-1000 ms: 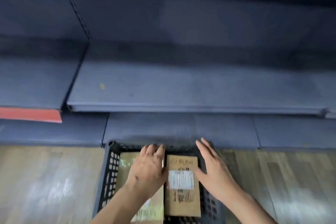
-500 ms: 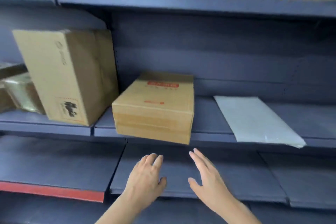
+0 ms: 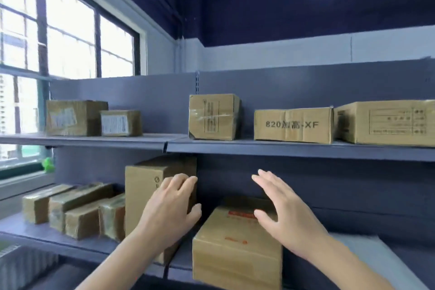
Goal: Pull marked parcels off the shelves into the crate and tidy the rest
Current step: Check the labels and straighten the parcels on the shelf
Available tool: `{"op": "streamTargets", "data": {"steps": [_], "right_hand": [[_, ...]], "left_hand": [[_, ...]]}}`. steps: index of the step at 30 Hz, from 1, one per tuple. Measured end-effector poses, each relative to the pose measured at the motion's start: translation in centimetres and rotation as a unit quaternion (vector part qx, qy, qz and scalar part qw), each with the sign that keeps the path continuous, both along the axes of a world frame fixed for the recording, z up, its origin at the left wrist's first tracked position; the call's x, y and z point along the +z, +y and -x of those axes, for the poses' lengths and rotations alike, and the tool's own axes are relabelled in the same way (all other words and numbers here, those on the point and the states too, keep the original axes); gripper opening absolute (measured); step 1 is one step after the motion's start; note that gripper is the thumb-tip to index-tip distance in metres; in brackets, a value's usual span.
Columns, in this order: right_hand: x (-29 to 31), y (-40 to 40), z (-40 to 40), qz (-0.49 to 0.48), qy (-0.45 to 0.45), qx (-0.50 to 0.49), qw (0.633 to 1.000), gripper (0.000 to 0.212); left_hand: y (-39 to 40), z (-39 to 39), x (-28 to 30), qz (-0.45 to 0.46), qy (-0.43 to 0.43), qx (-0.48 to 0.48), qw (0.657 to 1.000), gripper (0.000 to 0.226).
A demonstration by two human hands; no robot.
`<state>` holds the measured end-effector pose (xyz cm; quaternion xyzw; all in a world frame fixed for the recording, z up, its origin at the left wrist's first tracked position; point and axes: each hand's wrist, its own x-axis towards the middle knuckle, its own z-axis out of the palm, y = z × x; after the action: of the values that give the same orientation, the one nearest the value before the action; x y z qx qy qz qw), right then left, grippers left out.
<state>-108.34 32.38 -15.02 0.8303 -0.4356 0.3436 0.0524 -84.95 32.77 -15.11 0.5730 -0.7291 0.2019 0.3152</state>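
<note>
Parcels sit on two shelves, head view: upper shelf (image 3: 294, 149) has five boxes, lower one a tall box (image 3: 143, 193), small taped packs (image 3: 77, 209) and a squat red-printed box (image 3: 235, 247) overhanging the edge. Left hand (image 3: 169, 214) and right hand (image 3: 284, 216) hover either side, fingers spread, gripping nothing, probably lining up on the red-printed box. Brown cardboard, white labels on two upper-left boxes, marks unreadable
</note>
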Motion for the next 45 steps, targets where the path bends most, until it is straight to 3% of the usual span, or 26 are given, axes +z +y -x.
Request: {"op": "streamTargets", "data": {"steps": [12,21,27,35,41,45], "right_hand": [[7.1,-2.5,-6.9,0.081,0.008,-0.084,0.993,0.067],[8.0,-9.1,-17.1,0.060,0.020,-0.133,0.989,0.064],[8.6,-10.6,-15.6,0.030,-0.004,-0.198,0.980,0.064],[11.2,-14.2,-13.5,0.003,-0.048,-0.234,0.971,0.066],[13.1,-19.2,-13.8,-0.132,-0.225,-0.214,0.941,0.062],[13.1,-21.7,-13.5,-0.152,-0.245,-0.252,0.924,0.059]], "left_hand": [[-4.8,-8.5,3.3,0.061,0.052,-0.043,0.996,0.053],[-11.4,-19.0,7.2,0.065,0.042,-0.043,0.996,0.054],[-14.3,-17.8,8.4,0.066,0.045,-0.103,0.991,0.055],[-17.9,-14.8,10.1,0.013,0.071,-0.107,0.992,0.054],[-22.7,-10.6,12.3,-0.062,0.078,-0.079,0.992,0.044],[-25.0,-8.5,12.7,-0.126,0.063,-0.044,0.989,0.032]]}}
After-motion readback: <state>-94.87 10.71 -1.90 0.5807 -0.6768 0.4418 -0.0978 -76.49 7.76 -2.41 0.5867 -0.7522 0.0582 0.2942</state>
